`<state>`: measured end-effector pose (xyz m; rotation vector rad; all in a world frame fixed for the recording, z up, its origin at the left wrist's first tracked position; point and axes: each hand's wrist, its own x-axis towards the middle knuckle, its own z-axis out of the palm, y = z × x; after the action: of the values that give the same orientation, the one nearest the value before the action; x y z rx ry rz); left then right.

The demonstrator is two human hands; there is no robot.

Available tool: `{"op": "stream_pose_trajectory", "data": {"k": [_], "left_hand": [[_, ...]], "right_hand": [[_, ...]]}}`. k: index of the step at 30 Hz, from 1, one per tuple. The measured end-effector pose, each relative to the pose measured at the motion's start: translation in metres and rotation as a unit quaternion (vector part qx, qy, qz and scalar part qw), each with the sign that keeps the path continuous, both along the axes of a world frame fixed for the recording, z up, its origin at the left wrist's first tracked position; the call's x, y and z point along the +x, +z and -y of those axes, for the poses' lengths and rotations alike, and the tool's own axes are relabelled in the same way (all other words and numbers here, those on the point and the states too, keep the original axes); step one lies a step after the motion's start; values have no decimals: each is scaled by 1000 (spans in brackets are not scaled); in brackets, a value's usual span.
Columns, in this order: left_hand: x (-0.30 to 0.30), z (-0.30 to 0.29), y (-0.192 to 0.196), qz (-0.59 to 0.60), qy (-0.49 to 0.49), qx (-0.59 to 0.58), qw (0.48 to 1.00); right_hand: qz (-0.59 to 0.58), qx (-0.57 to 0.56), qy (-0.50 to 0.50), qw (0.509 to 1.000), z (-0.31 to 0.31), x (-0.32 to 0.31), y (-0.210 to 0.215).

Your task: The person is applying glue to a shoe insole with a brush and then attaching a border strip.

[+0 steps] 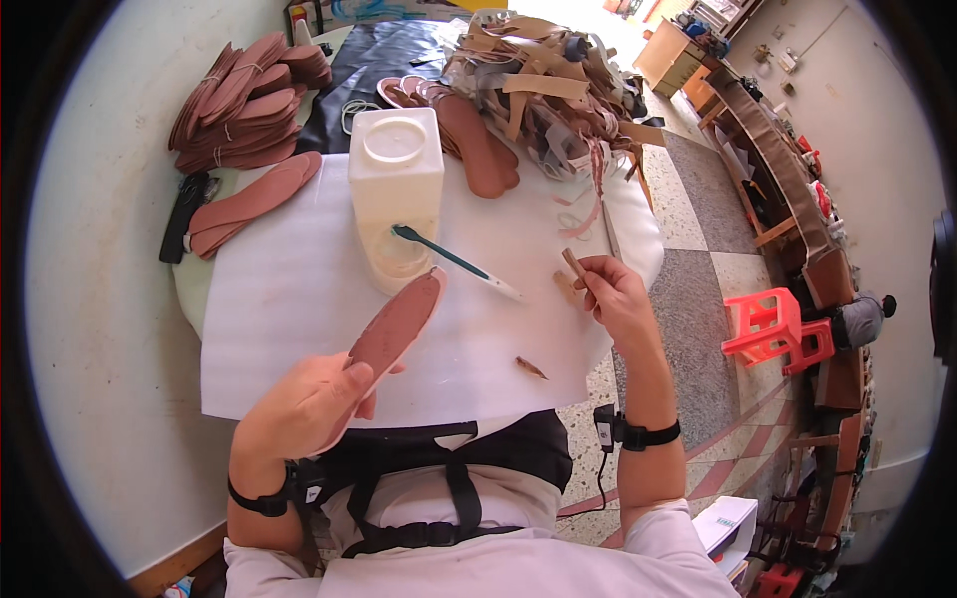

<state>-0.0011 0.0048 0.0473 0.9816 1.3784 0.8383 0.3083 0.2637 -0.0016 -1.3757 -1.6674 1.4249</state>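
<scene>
My left hand (pixel 317 404) is closed round a reddish-brown shoe insole (pixel 397 324), held tilted above the near left of the table, its far end in front of the white container. At the table's right side my right hand (pixel 615 299) pinches a small tan strip (pixel 573 263) between thumb and fingers. Another tan piece (pixel 566 287) shows just beside these fingertips. A small brown scrap (pixel 531 368) lies on the white sheet between my hands. The white plastic container (pixel 397 184) has an opening low on its near side, where a dark green brush (pixel 449 256) rests with its pale end pointing right.
White sheeting (pixel 269 309) covers the table. Bundled insoles (pixel 239 105) are stacked at far left, with loose insoles (pixel 254 204) nearer. More insoles (pixel 474 145) lie behind the container, beside a heap of strips and offcuts (pixel 548 90). Red plastic stools (pixel 768 324) stand right, a person (pixel 859 319) beyond.
</scene>
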Motion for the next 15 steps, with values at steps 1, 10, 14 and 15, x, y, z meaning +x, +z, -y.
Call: {"op": "stream_pose_trajectory", "data": {"k": [1,10,14,15], "left_hand": [[0,-1,6,-31,3,-23,999],[0,-9,23,-366,-113,113,917],[3,-12,26,-401,-133,146,895],[2,-14,23,-411,-146,143,889]], "right_hand": [[-5,4,-1,1000,0,2,-1],[-120,41,13,992,19,6,4],[-127,29,43,990,35,2,10],[-124,25,47,991,37,1,11]]}}
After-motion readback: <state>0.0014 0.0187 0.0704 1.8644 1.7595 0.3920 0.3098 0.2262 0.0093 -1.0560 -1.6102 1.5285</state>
